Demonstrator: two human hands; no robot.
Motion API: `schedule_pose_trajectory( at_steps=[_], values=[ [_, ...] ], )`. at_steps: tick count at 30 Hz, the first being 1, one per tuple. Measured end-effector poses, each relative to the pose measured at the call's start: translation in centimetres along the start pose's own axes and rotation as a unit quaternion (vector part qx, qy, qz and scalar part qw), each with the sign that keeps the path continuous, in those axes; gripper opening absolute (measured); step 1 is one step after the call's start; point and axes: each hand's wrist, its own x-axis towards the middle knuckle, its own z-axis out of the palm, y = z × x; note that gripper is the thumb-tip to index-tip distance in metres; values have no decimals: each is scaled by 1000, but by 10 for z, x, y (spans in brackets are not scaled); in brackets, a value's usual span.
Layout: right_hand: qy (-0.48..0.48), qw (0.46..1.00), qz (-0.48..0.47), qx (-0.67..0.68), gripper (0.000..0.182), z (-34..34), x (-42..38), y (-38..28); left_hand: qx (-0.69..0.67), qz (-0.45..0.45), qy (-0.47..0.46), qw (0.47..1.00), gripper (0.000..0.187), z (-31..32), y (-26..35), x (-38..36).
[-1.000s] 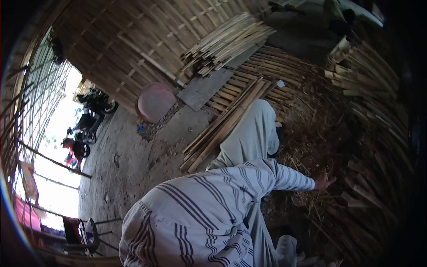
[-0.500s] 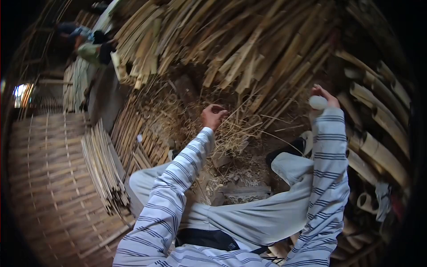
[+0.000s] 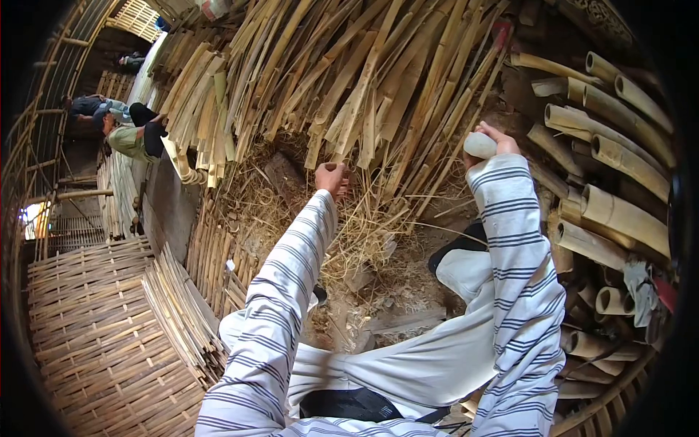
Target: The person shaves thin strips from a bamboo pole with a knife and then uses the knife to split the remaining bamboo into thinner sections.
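My left hand (image 3: 333, 178) is held over the near ends of a large pile of split bamboo strips (image 3: 364, 80). Its fingers are curled, and whether something thin is between them cannot be made out. On the right, my right hand (image 3: 501, 140) is closed on a pale rounded object (image 3: 480, 145), whose far part is hidden by the fingers. Tangled bamboo shavings (image 3: 364, 233) lie on the ground between my two arms.
Thick bamboo tubes (image 3: 626, 171) are stacked at the right. A woven bamboo mat (image 3: 95, 320) and a bundle of thin strips (image 3: 182, 306) lie at the lower left. Two people (image 3: 127, 138) sit at the upper left. A wooden block (image 3: 408, 321) lies near my legs.
The view has shifted, showing more of the people and tubes. My left hand has moved closer to the strip ends, and my right hand appears further left with the pale object still in it.
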Motion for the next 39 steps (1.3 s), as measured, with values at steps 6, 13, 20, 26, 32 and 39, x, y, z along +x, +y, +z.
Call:
schedule_pose_trajectory(
  at_steps=[6, 13, 20, 26, 32, 39],
  values=[
    [-11, 999, 7, 40, 10, 2, -7, -5, 24, -4, -31, 999, 60, -11, 13, 34],
    [-27, 997, -9, 65, 10, 5, -5, -6, 18, 41, -21, 999, 71, 16, 28, 55],
    [-17, 998, 4, 62, 10, 8, -7, -4, 87, 58, -30, 994, 68, 20, 35, 52],
    [-40, 998, 7, 43, 9, 12, -15, -4, 142, 156, -1, 978, 60, 25, -11, 111],
    [-27, 998, -4, 58, 9, 14, -9, -5, 150, 155, 15, 976, 53, 18, -5, 78],
    [-27, 997, -9, 65, 8, 20, -10, -3, 186, 230, 41, 954, 47, -6, -61, 3]
  ],
)
